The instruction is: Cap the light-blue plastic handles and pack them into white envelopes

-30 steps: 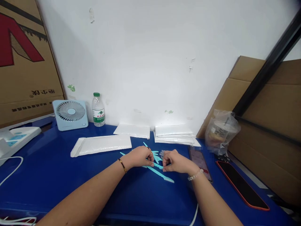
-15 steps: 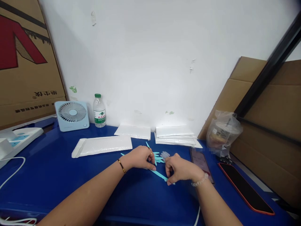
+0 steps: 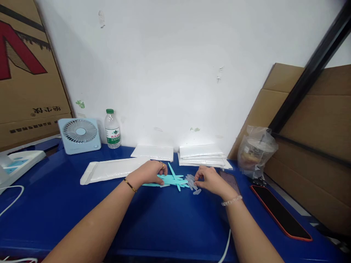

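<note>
My left hand (image 3: 154, 173) is over the left end of a heap of flat, slim turquoise sticks (image 3: 174, 179). Its fingers are curled, and the thumb lies against the end of one stick; part of the grip is hidden. More stick ends show under that hand, and one stick points towards the wall. Just right of the heap lie several small, translucent cap-like pieces (image 3: 189, 182). My right hand (image 3: 208, 179) is beside them, thumb and index fingertip brought together at one of these pieces. A single piece (image 3: 197, 191) lies nearer to me.
White padded envelopes (image 3: 201, 151) lie by the wall, another (image 3: 106, 171) at left. A small fan (image 3: 79, 135), a bottle (image 3: 112, 131) and a power strip (image 3: 16, 166) stand left. At right are two phones (image 3: 279, 212) (image 3: 230, 179) and a bagged drink cup (image 3: 256, 151).
Both hands have moved away from the stick stretched between them. My left hand shifted left and back to the turquoise heap, my right hand back to the translucent pieces. The view turned slightly.
</note>
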Demonstrator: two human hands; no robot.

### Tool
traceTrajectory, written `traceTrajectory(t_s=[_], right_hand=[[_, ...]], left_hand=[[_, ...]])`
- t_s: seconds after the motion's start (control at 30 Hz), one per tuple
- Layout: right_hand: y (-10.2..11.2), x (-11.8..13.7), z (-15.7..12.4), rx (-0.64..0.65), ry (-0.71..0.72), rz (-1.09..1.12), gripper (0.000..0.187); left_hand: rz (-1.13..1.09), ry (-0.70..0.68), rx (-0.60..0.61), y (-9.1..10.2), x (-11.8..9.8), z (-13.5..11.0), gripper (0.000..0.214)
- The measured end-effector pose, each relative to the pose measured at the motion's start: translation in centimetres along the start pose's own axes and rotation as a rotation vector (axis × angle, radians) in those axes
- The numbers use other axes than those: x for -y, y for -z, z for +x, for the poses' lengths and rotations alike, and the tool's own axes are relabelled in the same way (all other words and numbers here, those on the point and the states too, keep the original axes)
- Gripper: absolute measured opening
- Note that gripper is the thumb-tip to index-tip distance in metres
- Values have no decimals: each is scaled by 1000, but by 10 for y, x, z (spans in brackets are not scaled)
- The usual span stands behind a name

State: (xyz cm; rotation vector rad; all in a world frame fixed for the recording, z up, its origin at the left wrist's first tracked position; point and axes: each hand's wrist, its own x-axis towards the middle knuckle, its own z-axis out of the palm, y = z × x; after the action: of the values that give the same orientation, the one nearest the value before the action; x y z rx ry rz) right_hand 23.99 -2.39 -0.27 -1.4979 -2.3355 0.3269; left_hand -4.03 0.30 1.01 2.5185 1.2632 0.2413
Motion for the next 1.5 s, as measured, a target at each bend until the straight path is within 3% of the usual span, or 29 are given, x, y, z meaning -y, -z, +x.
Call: traceTrajectory(t_s=[0.2,0.43,0.57,0.7,0.83,0.9,1.03,1.17,1.27,1.4,1.5], right_hand=[[-8,10,0,-11,75,25,12],[-30,37,7,21,333,37,18],[-43,29,15,-7,290,23,10],[-45,20,18,-35,210,52,8],[-40,29,15,-90,187,177,20],[-39,36,13,-60,196,316,29],[-38,43,11,25,153,451,24],[-34,34,13,43,65,643,26],[-28,24,13,-13,40,785,30],[-18,10,12,-184,14,760,28],[-15,11,10,-254,125,689,30]], left_hand=[[97,213,161,5,16,-7,19],[-15,140,202,-4,10,-4,16],[-15,166,224,1,10,-7,19],[-86,246,267,16,23,-17,47],[-232,198,320,27,23,-24,62],[-287,119,291,24,13,-22,61],[-341,-15,214,8,-9,-11,57],[-441,-63,170,2,-13,-5,46],[-439,-97,146,3,-10,-4,28],[-497,-44,215,2,-3,-2,25],[-602,-11,241,0,0,0,28]])
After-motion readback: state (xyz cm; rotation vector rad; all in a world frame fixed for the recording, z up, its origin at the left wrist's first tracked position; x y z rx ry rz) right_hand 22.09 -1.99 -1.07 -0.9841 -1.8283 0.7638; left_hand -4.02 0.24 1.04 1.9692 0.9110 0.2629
